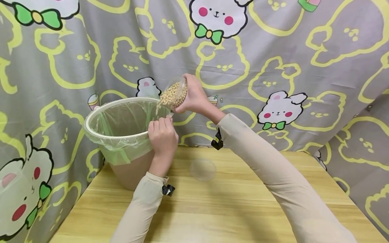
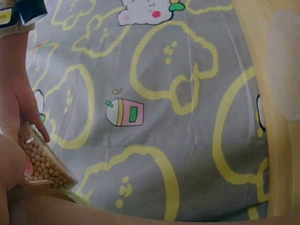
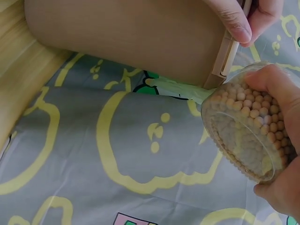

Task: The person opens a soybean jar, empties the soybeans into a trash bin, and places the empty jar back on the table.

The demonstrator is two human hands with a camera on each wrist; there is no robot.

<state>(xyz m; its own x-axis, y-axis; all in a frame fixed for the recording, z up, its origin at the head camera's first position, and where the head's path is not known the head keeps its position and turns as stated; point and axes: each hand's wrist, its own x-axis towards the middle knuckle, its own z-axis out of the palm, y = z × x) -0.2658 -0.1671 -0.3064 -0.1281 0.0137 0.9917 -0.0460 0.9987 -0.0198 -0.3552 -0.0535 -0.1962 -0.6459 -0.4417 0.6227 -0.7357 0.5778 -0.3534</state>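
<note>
My right hand [image 1: 196, 96] holds a clear jar [image 3: 241, 136] tipped over the right side of a bin [image 1: 130, 170]. Pale round beans, which look like soybeans [image 1: 174, 94], fill much of the jar, and a thin stream of them falls from its mouth inside the rim. The brown bin has a cream rim [image 1: 106, 136] with a translucent green liner bag [image 1: 117, 152] folded over it. On the near right part of that rim, my left hand [image 1: 163, 136] grips with fingers curled over the edge. The bottom of the bin's inside is hidden.
A clear round disc, like a lid [image 1: 203, 169], lies on the wooden table [image 1: 243, 202] right of the bin. Behind and at both sides hangs a grey curtain [image 1: 231, 94] with yellow outlines and rabbit prints, close to the bin and jar.
</note>
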